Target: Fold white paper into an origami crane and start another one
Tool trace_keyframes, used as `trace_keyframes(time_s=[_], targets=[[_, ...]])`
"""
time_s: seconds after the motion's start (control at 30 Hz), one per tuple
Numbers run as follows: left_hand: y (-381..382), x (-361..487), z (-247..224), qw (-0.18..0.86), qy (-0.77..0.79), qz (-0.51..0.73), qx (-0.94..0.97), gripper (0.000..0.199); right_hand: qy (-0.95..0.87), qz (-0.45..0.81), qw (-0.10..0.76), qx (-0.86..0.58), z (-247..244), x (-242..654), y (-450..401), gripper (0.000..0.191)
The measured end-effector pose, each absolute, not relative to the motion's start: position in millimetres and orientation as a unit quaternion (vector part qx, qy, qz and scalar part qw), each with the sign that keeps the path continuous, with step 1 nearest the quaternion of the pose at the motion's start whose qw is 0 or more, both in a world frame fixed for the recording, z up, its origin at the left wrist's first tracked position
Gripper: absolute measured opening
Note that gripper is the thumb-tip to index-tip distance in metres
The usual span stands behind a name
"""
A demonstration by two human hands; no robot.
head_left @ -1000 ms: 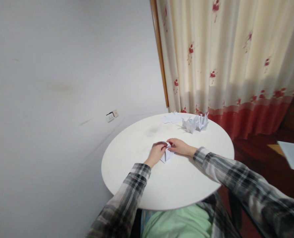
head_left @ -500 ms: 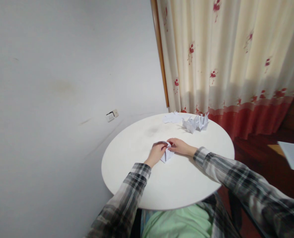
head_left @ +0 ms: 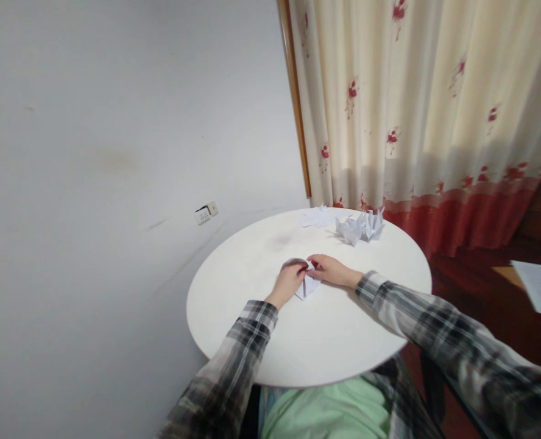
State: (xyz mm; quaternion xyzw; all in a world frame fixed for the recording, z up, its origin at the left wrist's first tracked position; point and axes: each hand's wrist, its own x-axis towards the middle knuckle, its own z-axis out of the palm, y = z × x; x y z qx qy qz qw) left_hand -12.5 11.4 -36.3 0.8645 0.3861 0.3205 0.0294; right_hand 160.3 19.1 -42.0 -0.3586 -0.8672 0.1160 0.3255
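A small folded white paper (head_left: 307, 288) lies on the round white table (head_left: 234, 305), between my two hands. My left hand (head_left: 289, 281) is closed on its left side, with thumb and fingers pinching near the upper part. From the right, my right hand (head_left: 331, 269) pinches the paper's upper right edge. The fingertips of both hands almost meet and cover part of the paper's top. A dark slit or fold line runs down the middle of the paper.
Several folded paper shapes with pointed tips (head_left: 359, 228) stand at the table's back right. Flat white papers (head_left: 317, 216) lie beside them at the back edge. A wall with a socket (head_left: 203, 214) is at the left, a flowered curtain (head_left: 417, 110) behind.
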Motion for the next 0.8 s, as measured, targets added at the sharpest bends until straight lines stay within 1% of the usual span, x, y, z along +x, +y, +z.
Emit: trace_keyframes(time_s=[0.2,0.43,0.8], targets=[[13.7,-13.4,-38.8,0.045,0.391,0.319,0.862,0.015,-0.856,0.13,0.354,-0.353,-42.8,160.5,18.1,0.043],[15.8,-13.8,-41.3,0.068,0.401,0.316,0.857,0.013,-0.856,0.139,0.357,-0.347,-42.8,161.5,16.8,0.049],[11.6,-12.9,-37.7,0.069,0.381,0.326,0.862,0.017,-0.861,0.123,0.345,-0.353,-43.8,161.2,20.4,0.046]])
